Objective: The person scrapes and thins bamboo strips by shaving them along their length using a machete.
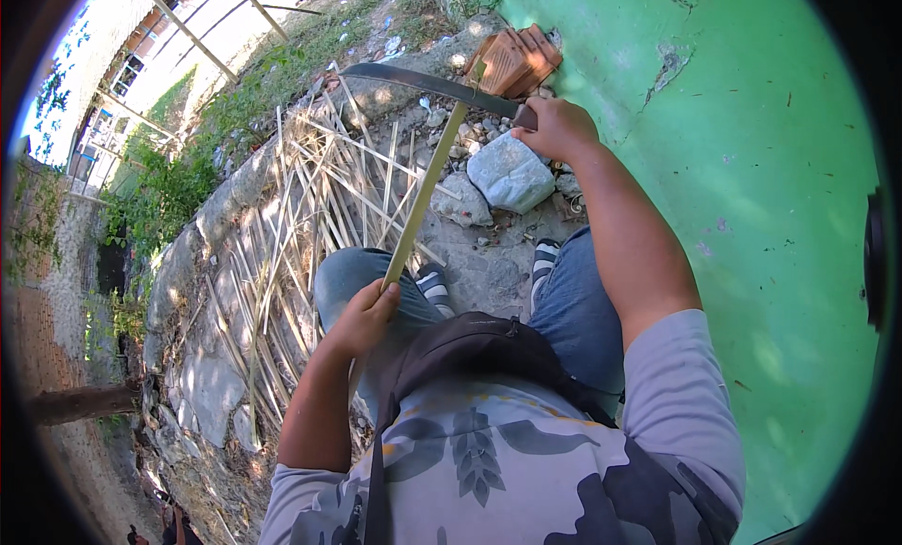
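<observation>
My right hand (561, 130) is closed round the brown handle of a machete (404, 77). Its long, dark, curved blade points left, away from the hand. My left hand (362, 319) grips the lower part of a flat, pale yellow-green bamboo strip (423, 193) beside my left knee. The strip slants up and to the right, and its top end meets the blade near the handle side. Whether the edge has bitten into the strip, I cannot tell.
Many split strips (324, 197) lie heaped on the stony ground at left. A pale stone block (510, 172) sits just ahead of my feet, with stacked clay tiles (512, 61) beyond. A green wall (752, 216) rises close on my right. Another person (174, 521) shows at bottom left.
</observation>
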